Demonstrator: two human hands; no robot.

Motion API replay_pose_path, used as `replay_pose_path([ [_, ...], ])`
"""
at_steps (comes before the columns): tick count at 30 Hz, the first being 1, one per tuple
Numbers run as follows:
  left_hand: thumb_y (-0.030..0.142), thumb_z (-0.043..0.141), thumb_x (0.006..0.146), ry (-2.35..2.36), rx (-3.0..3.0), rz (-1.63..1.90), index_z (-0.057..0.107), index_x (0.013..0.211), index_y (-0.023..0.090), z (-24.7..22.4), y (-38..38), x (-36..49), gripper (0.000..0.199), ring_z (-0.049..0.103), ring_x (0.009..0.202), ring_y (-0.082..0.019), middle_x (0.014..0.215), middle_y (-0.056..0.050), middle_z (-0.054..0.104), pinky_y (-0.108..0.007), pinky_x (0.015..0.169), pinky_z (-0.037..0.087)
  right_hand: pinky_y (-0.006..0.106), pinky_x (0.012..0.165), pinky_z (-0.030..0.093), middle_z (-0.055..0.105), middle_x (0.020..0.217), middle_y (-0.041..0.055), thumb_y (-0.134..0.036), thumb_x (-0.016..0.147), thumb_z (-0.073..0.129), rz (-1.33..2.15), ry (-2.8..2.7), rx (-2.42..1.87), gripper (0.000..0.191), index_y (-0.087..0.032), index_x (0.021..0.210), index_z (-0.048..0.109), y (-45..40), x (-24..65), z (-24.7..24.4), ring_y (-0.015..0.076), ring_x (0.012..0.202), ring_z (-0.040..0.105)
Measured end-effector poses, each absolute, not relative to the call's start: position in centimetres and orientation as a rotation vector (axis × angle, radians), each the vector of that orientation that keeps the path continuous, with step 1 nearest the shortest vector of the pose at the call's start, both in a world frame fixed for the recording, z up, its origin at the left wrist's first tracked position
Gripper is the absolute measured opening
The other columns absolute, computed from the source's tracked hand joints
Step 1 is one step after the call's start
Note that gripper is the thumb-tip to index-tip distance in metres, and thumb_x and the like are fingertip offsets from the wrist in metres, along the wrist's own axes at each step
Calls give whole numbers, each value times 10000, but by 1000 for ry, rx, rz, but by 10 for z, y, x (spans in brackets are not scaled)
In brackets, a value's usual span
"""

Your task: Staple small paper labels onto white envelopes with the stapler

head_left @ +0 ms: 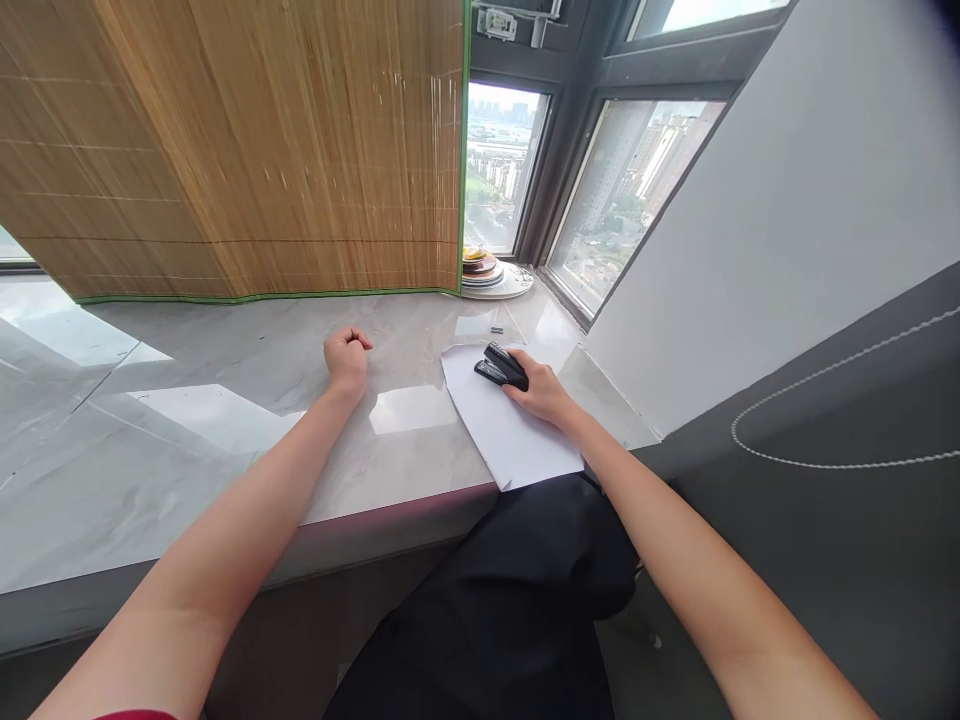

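A black stapler (501, 367) is in the grip of my right hand (541, 386), over the upper part of a white sheaf of paper (517, 440). The stapler's front end points left, and its upper and lower arms stand apart there. My left hand (347, 358) rests on the pale stone ledge (405, 460), well to the left of the paper, with its fingers curled in. I see nothing in that hand. Just beyond the paper's far edge lies a small dark strip (496, 330), perhaps staples.
A stack of plates (495, 283) stands in the far corner by the window (499, 170). A bamboo blind (262, 150) hangs along the back of the ledge. To the right are a white wall (750, 230) and a looped bead cord (787, 462).
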State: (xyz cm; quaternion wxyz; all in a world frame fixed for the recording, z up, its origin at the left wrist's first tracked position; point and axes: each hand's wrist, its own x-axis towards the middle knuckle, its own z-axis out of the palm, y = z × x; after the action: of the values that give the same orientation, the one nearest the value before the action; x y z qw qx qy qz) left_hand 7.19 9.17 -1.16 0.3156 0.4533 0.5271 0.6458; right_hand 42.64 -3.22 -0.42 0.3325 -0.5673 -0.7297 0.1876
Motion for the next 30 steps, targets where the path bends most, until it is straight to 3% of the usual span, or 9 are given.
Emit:
replay_pose_path([
  [3,53,544,607,1401,1190,1690,543,546,215,-11,92,72,173,524,708,-176,632,-29,573,-309,693,413,411,978,577,808,1247,101,-497,1024,602,472,-1819,-1496,468,-239,1395,724,-27,442,-3,301,1124,750],
  [5,52,551,607,1409,1182,1692,541,543,215,-11,92,71,175,531,708,-177,631,-32,573,-313,695,424,372,844,552,808,995,115,-512,1111,411,331,-1668,-1692,517,-201,1050,820,-22,462,-2,283,951,741],
  [7,57,554,611,1416,1182,1690,539,542,216,-11,92,71,174,538,714,-180,635,-36,574,-318,696,432,361,723,471,705,731,109,-450,1115,377,154,-1553,-1995,592,-203,722,742,-18,485,-3,264,769,673],
  [10,69,549,602,1416,1184,1683,546,549,217,-11,91,70,157,535,718,-182,647,-42,581,-323,689,426,360,660,367,626,647,88,-361,1050,501,46,-1600,-2320,490,-228,603,652,-18,509,-8,253,711,611],
  [13,76,535,572,1412,1175,1678,549,549,217,-11,91,69,144,531,721,-185,647,-45,584,-325,685,416,362,666,358,688,754,115,-348,1050,513,-10,-1681,-2388,447,-226,649,669,-18,512,-12,266,777,634],
  [16,75,517,548,1414,1161,1678,545,545,216,-11,91,69,143,530,723,-183,643,-43,586,-322,700,412,370,727,438,738,892,145,-373,1072,497,-64,-1716,-2232,414,-214,753,706,-12,502,-11,288,891,674],
  [20,72,512,543,1407,1142,1684,540,547,214,-10,91,70,145,537,709,-177,632,-36,577,-318,707,418,436,1051,540,746,1311,167,-362,1076,505,-17,-1910,-1759,324,-195,1163,769,11,480,-2,313,1263,664],
  [24,61,513,559,1405,1143,1694,533,540,215,-9,91,70,157,538,703,-175,624,-32,567,-317,711,422,479,1346,369,456,1769,121,-363,1111,445,258,-2221,-1591,553,-208,1629,565,50,454,0,288,1622,446],
  [30,58,521,599,1402,1145,1705,521,533,221,-8,88,70,175,524,701,-183,615,-22,544,-317,705,413,475,1429,153,226,1864,144,-309,1133,400,407,-2377,-1806,646,-162,1762,390,88,427,-16,273,1751,172],
])
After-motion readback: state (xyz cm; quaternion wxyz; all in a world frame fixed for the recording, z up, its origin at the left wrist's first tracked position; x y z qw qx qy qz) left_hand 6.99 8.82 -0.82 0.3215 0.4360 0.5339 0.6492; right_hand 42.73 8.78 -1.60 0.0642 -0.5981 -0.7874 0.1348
